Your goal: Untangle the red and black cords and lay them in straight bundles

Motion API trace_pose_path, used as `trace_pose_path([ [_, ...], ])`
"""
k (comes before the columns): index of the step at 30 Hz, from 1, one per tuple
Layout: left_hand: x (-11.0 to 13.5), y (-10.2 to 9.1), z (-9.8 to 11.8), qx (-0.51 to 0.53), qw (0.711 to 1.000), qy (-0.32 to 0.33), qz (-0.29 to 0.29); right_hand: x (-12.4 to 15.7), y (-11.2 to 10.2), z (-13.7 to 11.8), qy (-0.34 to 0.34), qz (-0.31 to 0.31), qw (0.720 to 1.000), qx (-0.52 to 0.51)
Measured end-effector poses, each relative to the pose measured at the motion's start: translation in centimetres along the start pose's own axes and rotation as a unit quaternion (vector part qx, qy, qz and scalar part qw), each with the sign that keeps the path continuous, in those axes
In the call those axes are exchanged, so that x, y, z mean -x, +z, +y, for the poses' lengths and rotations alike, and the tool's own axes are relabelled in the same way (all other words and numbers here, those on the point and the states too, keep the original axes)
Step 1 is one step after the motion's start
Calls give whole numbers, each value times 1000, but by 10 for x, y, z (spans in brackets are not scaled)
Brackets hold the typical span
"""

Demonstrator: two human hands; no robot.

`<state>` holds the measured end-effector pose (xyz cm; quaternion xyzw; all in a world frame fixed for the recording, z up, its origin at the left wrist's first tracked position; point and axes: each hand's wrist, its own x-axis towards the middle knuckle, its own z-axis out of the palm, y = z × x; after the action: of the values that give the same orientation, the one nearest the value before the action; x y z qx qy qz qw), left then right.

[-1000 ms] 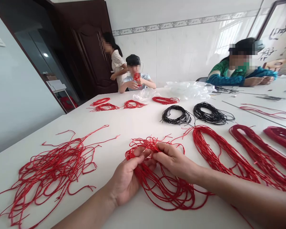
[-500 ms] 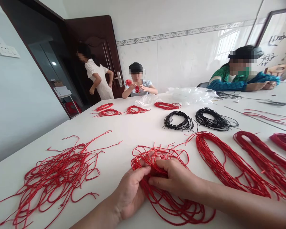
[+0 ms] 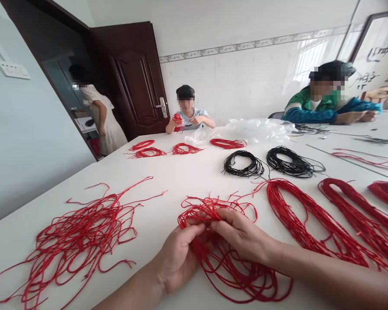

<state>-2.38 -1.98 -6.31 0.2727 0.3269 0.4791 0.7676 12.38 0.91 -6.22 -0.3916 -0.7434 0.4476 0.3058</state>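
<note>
Since the previous frame, the right hand (image 3: 244, 237) has risen slightly along the cord, its fingers now pinching together, and the standing person (image 3: 98, 116) by the dark wooden door (image 3: 137, 82) has moved further left, through the doorway. The left hand (image 3: 176, 262) sits low and half-curled, thumb raised, with strands passing across its fingers. The right hand closes on the same strands just beside the left thumb, leaving only a narrow gap between the hands. Together they hold a loose bundle of thin red twisted cord (image 3: 233, 275), which lies on the white table (image 3: 155, 185). Its long axis runs from a tangled end just beyond the hands down toward the person, and it spreads into open loops at the near end.

A tangled heap of red cord (image 3: 80, 232) lies well to the left. Long, neat red cord loops (image 3: 304, 219) lie just to the right, with two coils of black cord (image 3: 244, 164) beyond the bundle. A seated person (image 3: 186, 110) at the far side holds red cord.
</note>
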Motion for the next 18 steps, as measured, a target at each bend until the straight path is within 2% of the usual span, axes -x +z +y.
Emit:
trace_pose_path([
  [3,-3,-2,3,34,999,-10,-14,-1,-6,-5,21,29,994,-100],
  [6,-4,-2,6,54,998,-33,-16,-3,-7,-3,50,21,988,-146],
  [8,-3,-1,7,60,997,-48,0,-3,-5,0,43,1,993,-113],
  [10,-1,0,6,62,996,-62,11,-2,-1,4,20,-14,999,-27],
  [14,0,2,5,63,995,-75,-5,3,4,6,16,-29,993,113],
  [18,-1,-1,5,69,995,-67,-18,2,3,5,4,-6,996,89],
])
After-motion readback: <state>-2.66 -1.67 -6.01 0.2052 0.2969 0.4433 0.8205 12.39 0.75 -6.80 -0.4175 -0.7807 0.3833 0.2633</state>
